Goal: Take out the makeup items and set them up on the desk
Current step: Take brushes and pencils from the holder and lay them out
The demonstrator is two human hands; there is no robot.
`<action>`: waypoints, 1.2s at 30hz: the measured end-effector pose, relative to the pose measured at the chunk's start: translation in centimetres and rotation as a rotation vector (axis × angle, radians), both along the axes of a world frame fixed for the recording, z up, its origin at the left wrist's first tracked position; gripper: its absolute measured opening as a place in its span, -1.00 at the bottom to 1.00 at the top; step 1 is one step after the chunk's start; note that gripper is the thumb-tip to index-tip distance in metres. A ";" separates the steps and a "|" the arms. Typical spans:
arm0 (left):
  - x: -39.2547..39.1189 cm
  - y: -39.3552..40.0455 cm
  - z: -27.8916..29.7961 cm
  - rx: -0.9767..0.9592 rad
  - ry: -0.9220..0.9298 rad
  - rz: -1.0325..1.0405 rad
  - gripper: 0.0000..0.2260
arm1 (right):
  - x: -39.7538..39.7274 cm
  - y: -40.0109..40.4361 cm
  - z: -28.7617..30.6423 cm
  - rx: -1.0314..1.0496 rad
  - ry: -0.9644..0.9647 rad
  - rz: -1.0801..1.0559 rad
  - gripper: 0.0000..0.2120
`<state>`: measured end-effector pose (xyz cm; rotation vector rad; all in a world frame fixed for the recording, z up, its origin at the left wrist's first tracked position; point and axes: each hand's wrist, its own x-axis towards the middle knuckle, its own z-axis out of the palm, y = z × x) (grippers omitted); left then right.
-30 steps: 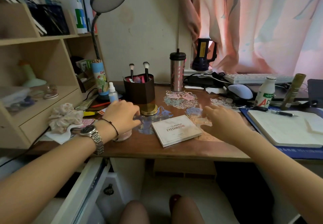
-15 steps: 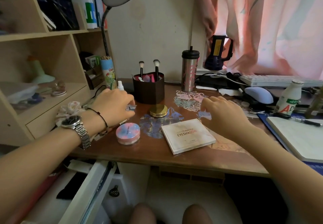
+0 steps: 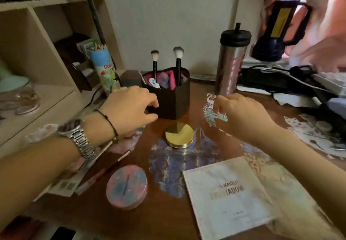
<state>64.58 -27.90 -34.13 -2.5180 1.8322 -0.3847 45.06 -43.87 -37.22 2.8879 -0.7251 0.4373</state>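
In the head view, the dark makeup pouch (image 3: pixel 169 97) is standing upright on the far middle of the surface (image 3: pixel 198 112), open at the top. Two brushes (image 3: pixel 177 65) are rising from it, their long axes vertical. The left hand (image 3: pixel 129 110) is lying just to the left of the pouch, and its grip is touching the near left wall of it, thumb and fingers curled but not clearly pinching anything. The right hand (image 3: pixel 241 114) is hanging to the right of the pouch, apart from it, with the fingers loosely bent and holding nothing that I can see.

So the pouch is lying between both hands, but nearer to the left one. I am judging that the left hand is steadying it while the right is reaching in from above, along the brushes' axis.

Already laid out nearer are the gold compact (image 3: pixel 179 134), the pink round case (image 3: pixel 126 187) and the eyeshadow palette (image 3: pixel 227 193).
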 end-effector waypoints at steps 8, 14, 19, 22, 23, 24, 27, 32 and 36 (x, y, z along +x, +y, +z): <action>3.9 -4.3 3.6 0.057 0.125 0.051 -0.72 | 5.3 -3.6 5.7 0.091 -0.055 0.113 -0.84; 4.8 -3.7 8.4 0.120 0.216 0.111 -0.75 | 6.3 -3.0 11.0 0.203 -0.032 0.112 -0.85; 5.6 -3.1 11.9 0.182 0.289 0.120 -0.72 | 6.5 -2.2 14.6 0.297 0.011 0.076 -0.84; 6.4 -3.1 13.3 0.173 0.326 0.102 -0.71 | 7.2 -1.8 16.2 0.335 0.018 0.066 -0.83; 6.6 -3.1 13.6 0.161 0.342 0.095 -0.72 | 7.5 -1.7 16.5 0.346 0.014 0.063 -0.83; 6.9 -3.2 13.8 0.148 0.348 0.086 -0.73 | 7.9 -1.6 16.8 0.356 0.005 0.063 -0.84; 8.0 -3.6 14.0 0.116 0.357 0.062 -0.75 | 9.5 -1.6 16.9 0.393 -0.020 0.060 -0.85; 10.3 -4.5 12.3 0.086 0.462 0.079 -0.74 | 12.0 -2.0 15.1 0.468 -0.046 0.055 -0.82; 11.2 -5.0 10.4 0.089 0.519 0.095 -0.76 | 13.4 -2.6 12.9 0.565 -0.032 0.056 -0.80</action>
